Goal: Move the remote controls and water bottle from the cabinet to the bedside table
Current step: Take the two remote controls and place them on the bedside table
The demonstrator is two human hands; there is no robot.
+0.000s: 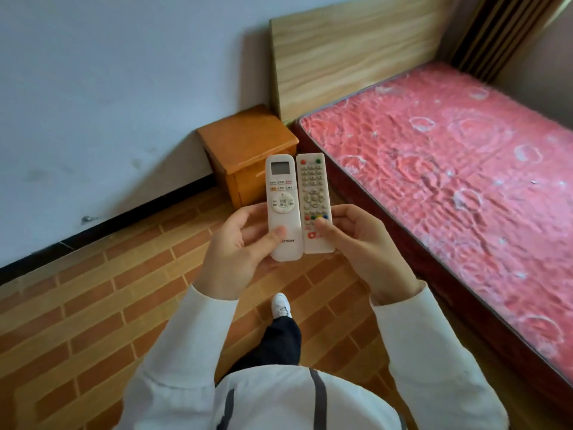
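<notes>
I hold two white remotes side by side in front of me. My left hand grips the air-conditioner remote, which has a small screen and a round yellow pad, thumb pressed on its lower part. My right hand grips the TV remote, which has many small grey and coloured buttons, thumb on its lower keys. Beyond the remotes stands the orange wooden bedside table, its top bare, in the corner between wall and bed. No water bottle or cabinet is in view.
A bed with a pink patterned mattress and a light wood headboard fills the right side. A pale wall runs on the left. The floor is brick-patterned. My leg and white shoe show below the hands.
</notes>
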